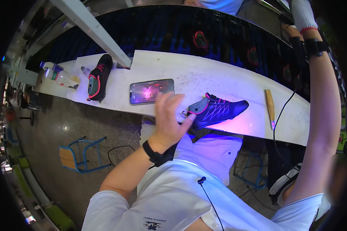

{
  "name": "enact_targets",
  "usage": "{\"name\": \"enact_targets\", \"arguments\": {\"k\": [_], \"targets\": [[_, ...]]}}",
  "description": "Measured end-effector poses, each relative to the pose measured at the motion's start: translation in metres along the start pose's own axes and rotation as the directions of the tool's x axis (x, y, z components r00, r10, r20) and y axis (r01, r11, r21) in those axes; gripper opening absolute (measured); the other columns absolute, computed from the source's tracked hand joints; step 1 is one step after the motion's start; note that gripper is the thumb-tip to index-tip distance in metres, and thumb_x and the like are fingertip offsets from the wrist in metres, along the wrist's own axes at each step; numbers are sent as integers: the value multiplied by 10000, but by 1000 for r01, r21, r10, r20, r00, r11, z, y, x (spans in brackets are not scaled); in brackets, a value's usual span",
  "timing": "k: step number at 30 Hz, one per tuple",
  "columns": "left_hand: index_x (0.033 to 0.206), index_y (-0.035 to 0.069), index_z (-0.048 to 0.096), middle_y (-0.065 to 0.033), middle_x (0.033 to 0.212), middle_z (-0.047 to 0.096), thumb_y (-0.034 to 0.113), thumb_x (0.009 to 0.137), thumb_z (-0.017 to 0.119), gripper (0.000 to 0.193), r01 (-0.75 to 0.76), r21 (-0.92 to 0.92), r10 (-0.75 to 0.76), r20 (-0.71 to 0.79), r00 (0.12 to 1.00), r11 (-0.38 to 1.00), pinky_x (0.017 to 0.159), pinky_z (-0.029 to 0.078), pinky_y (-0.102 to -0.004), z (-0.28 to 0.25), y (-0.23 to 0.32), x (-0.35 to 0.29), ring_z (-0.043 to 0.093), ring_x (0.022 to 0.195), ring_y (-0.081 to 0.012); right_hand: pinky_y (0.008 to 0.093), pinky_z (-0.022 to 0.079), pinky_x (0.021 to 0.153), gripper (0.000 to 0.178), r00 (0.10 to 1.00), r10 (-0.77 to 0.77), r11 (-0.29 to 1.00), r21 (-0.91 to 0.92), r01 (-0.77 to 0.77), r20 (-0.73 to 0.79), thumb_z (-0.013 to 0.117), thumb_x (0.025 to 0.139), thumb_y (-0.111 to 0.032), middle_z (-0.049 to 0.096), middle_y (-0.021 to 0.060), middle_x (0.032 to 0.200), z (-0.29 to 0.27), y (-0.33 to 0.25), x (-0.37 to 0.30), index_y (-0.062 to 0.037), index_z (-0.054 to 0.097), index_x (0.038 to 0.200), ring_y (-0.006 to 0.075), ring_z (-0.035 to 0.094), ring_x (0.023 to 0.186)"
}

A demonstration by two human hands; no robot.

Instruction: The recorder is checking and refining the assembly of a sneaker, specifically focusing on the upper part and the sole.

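My left hand is bare and slightly blurred. Its fingers are spread over the near right corner of a smartphone, and the thumb points at the heel of a black shoe. Whether the thumb touches the shoe I cannot tell. That shoe lies on its side, toe to the right, with pink trim and a grey shoe last in its opening. My right hand, in a white knitted glove with a red cuff, reaches far out to the upper right; its fingers are cut off by the frame's edge.
Left on the white worktop are another black shoe and plastic bottles. A wooden-handled tool and a black cable lie right. Shoes sit on a dark conveyor behind. A grey post rises left; a person is opposite.
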State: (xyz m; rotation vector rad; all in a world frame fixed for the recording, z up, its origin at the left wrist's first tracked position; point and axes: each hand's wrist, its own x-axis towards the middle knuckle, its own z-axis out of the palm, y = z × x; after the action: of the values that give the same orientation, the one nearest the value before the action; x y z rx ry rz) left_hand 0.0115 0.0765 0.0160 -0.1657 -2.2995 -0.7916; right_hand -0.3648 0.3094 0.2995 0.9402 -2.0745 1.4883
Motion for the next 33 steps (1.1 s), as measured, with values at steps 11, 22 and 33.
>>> {"name": "enact_targets", "arguments": {"k": [11, 22, 33], "targets": [[1378, 12, 606, -170, 1434, 589, 209, 871, 753, 564, -253, 20, 224, 404, 887, 967, 1177, 402, -526, 24, 53, 42, 510, 1381, -383, 322, 497, 946, 242, 871, -313, 897, -420, 140, -379, 524, 1083, -105, 673, 140, 1178, -91, -126, -247, 28, 655, 1238, 195, 637, 1032], [984, -8, 659, -137, 846, 735, 391, 985, 671, 400, -83, -94, 125, 662, 739, 992, 793, 571, -453, 80, 84, 98, 732, 786, -350, 305, 494, 895, 436, 852, 461, 884, 46, -465, -248, 636, 1075, -410, 679, 93, 1054, -50, -108, -400, 17, 649, 1157, 153, 627, 956], [1182, 32, 583, -226, 1279, 652, 129, 901, 758, 346, 12, -725, 123, 134, 983, 689, 1043, 496, -482, 19, 87, 62, 650, 1163, -409, 540, 468, 1104, 491, 895, 442, 840, 376, -392, -55, 798, 939, -474, 766, 237, 1032, -5, -109, -402, -101, 483, 991, 366, 705, 1157]]}}
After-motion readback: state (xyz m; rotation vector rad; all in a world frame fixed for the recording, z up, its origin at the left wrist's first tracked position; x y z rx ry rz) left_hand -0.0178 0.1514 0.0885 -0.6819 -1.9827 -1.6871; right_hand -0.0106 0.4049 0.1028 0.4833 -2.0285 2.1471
